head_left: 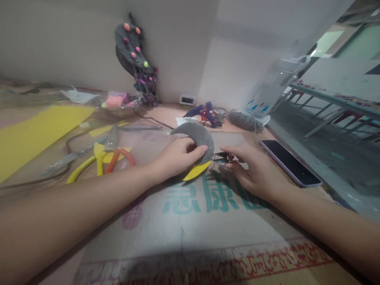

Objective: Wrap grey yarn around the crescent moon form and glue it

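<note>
My left hand (185, 156) is closed on a grey crescent (204, 136), thumb lying across its face. From under the crescent's lower tip a curved yellow piece (197, 171) sticks out. To the right, my right hand (249, 170) grips small dark-bladed thread snips (222, 157), their blades pointing left and close to the crescent's lower edge. Whether the blades touch it I cannot tell. Both hands are just above a printed translucent sheet (154, 237) on the table.
Yellow-handled pliers (99, 160) and orange-handled pliers (117, 158) lie left of my forearm. Behind the hands are a blue glue gun (204, 113) and grey yarn (245, 120). A phone (289, 162) lies at the right edge. A beaded grey crescent (133, 51) stands by the wall.
</note>
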The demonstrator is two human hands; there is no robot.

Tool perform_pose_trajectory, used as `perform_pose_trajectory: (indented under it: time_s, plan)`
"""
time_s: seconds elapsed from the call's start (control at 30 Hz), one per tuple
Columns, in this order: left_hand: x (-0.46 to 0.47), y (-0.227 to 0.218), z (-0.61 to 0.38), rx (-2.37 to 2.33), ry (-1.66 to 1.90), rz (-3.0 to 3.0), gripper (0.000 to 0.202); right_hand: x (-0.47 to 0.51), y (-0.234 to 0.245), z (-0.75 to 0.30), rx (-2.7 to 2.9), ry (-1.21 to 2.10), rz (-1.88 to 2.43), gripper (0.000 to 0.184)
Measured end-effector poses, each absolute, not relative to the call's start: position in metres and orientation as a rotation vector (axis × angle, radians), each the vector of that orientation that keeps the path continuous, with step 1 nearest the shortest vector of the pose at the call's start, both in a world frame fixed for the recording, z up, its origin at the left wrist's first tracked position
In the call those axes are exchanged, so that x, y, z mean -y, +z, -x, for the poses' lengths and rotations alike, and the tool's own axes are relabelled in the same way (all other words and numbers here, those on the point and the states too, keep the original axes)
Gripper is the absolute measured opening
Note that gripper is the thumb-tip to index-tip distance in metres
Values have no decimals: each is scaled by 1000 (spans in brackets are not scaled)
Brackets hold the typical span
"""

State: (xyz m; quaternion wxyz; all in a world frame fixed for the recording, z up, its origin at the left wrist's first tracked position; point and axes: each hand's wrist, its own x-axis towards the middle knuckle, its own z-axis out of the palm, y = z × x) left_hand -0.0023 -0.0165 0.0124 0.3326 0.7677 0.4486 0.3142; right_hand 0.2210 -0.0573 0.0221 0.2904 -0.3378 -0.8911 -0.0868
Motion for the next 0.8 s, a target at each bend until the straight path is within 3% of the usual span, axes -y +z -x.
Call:
perform_pose_trajectory:
  time_s: [0.17,0.8]
  plan:
    - [18,14,2,-1156,828,-1989,43,54,17,-221,2417,-344,874,18]
    - [18,14,2,-1119,843,-1967,39,53,16,-220,2458,-465,944,18]
